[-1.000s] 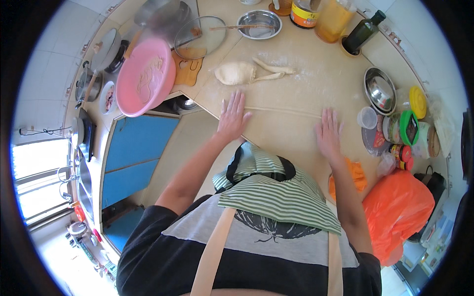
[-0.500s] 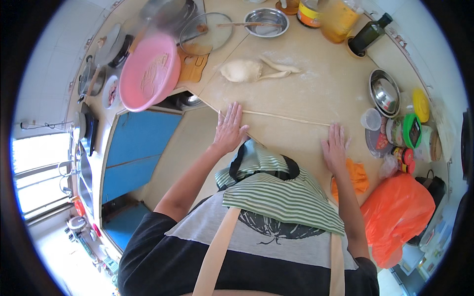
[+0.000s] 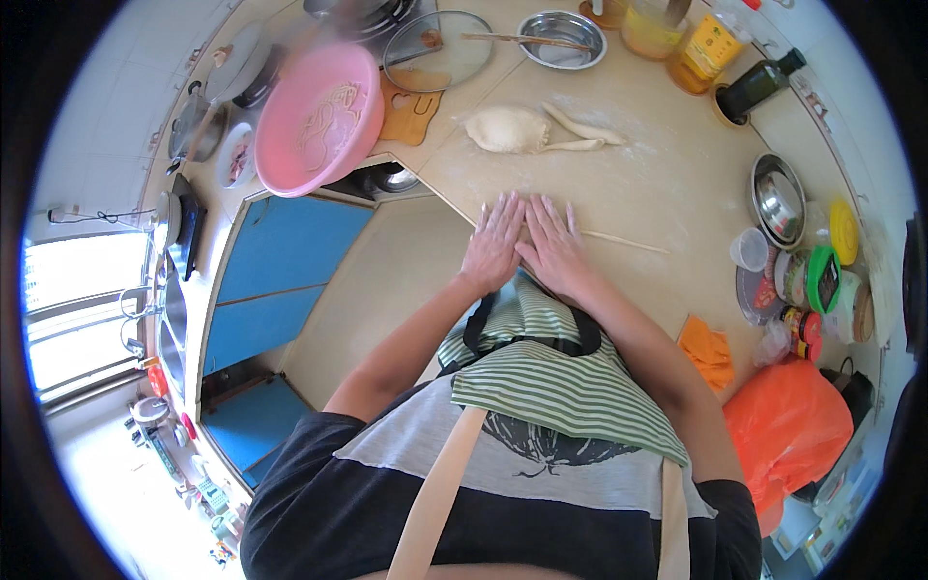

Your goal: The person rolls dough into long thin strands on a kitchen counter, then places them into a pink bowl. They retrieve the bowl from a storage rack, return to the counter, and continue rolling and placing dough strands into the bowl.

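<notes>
My left hand (image 3: 495, 242) and my right hand (image 3: 556, 244) lie flat side by side near the counter's front edge, fingers stretched out and close to each other. Beneath them runs a thin dough strand (image 3: 628, 241); its right end shows past my right hand, and the part under my palms is hidden. Farther back on the floured counter rests a pale dough lump (image 3: 507, 130), with two thick dough strips (image 3: 580, 126) extending from its right side.
Back left stands a pink basin (image 3: 319, 121) with dough strands inside, beside a wooden board (image 3: 410, 114) and a glass lid (image 3: 438, 53). A steel bowl (image 3: 563, 56) with chopsticks, an oil bottle (image 3: 710, 50) and a dark bottle (image 3: 759, 87) line the back. Jars (image 3: 822, 278) and an orange cloth (image 3: 707, 354) sit right.
My right hand has moved left from the strand's right end to beside my left hand. Both hands now cover the strand's left part. The view has shifted slightly.
</notes>
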{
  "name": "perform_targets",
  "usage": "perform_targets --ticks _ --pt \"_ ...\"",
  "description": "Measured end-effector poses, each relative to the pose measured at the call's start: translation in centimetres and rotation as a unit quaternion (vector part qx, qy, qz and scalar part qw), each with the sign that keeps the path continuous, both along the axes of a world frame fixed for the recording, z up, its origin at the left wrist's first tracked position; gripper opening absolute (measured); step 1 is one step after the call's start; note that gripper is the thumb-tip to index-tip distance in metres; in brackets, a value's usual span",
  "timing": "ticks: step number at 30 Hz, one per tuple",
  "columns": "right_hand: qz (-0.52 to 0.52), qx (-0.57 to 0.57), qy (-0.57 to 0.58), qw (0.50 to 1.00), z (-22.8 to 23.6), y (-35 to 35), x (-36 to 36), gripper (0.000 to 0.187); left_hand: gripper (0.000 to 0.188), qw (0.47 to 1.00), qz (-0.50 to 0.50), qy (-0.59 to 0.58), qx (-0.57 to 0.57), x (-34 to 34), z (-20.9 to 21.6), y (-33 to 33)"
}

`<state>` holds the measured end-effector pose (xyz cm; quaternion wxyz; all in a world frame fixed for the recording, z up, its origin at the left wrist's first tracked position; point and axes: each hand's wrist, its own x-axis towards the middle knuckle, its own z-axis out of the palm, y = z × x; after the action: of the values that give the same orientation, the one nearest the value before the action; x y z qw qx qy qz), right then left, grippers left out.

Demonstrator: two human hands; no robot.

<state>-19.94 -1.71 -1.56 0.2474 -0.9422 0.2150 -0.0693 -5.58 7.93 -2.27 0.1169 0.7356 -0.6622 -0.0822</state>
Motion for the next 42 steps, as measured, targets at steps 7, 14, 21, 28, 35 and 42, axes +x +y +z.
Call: perform_targets --ticks 7,14,21,28,35,42 --pt "-0.05 -0.12 0.008 0.991 -0.9 -1.9 1.5 0.07 0.062 1.0 -0.008 0.015 0.012 2.6 0.8 -1.8" --pt "-0.009 -0.092 0.088 0.992 2.1 -1.3 -0.6 0.065 0.067 0.999 -0.026 0.026 0.001 4.4 0.5 -1.7" --pt "-0.106 -0.063 0.14 0.982 2.1 -2.7 -0.3 0.067 0.069 1.0 0.012 -0.002 0.015 5.4 0.5 -2.0" --pt "-0.076 -0.049 0.239 0.967 3.3 -2.9 -3.2 0.068 0.073 0.998 0.005 -0.002 0.059 5.8 0.5 -1.9" --pt "-0.077 -0.036 0.196 0.977 2.1 -2.3 -6.1 0.065 0.077 0.995 -0.006 -0.025 0.101 5.5 0.4 -1.9" --pt "-0.212 -0.046 0.1 0.971 0.8 -5.3 -9.8 0.065 0.077 0.997 0.065 -0.025 0.031 6.0 -0.2 -3.8"
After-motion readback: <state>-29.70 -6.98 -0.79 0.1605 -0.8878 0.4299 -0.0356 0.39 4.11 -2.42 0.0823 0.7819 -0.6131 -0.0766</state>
